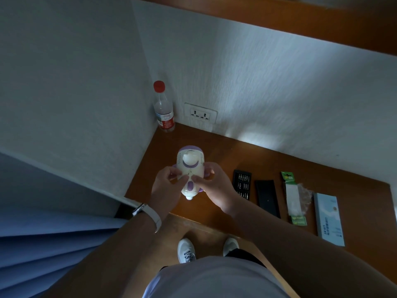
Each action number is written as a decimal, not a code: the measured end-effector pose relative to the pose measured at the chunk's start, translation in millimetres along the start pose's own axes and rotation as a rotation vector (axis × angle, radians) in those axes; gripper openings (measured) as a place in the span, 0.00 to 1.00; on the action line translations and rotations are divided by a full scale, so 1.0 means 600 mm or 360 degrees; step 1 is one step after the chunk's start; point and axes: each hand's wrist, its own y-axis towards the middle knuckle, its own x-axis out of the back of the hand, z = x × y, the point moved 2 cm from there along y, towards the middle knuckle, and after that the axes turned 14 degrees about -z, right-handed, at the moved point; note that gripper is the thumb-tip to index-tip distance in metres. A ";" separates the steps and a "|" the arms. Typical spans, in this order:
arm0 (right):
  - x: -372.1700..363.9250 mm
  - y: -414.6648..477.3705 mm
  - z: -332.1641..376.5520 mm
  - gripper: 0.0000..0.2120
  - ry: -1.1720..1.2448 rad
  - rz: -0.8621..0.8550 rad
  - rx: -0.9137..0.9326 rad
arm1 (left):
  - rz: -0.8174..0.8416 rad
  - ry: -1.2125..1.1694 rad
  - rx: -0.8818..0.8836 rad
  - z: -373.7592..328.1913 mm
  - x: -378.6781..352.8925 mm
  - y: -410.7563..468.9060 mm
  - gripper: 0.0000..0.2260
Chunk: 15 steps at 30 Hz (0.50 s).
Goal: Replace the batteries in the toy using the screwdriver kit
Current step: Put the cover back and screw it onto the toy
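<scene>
We hold the toy [190,173] between both hands above the near edge of the desk [217,151], its long axis running from twelve o'clock down to six. Our left hand [166,186] grips its nine o'clock side and our right hand [214,187] its three o'clock side, thumbs pressed to the small screw near the middle. The bit tray [242,186] lies on the desk at three o'clock, just beside our right hand, so that hand looks nearer for fetching a bit. The battery pack [293,198] lies farther along, well apart.
</scene>
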 end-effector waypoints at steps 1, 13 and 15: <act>0.000 0.000 -0.001 0.20 -0.0007 -0.0011 0.0008 | 0.0003 0.0000 0.0015 -0.001 -0.001 0.000 0.09; 0.001 0.008 -0.005 0.28 -0.0173 -0.0038 0.0078 | 0.0181 -0.0008 -0.0001 -0.014 0.001 -0.004 0.23; 0.002 0.009 -0.007 0.29 -0.0139 -0.0051 0.0046 | 0.0176 -0.0031 0.0026 -0.012 0.000 -0.006 0.24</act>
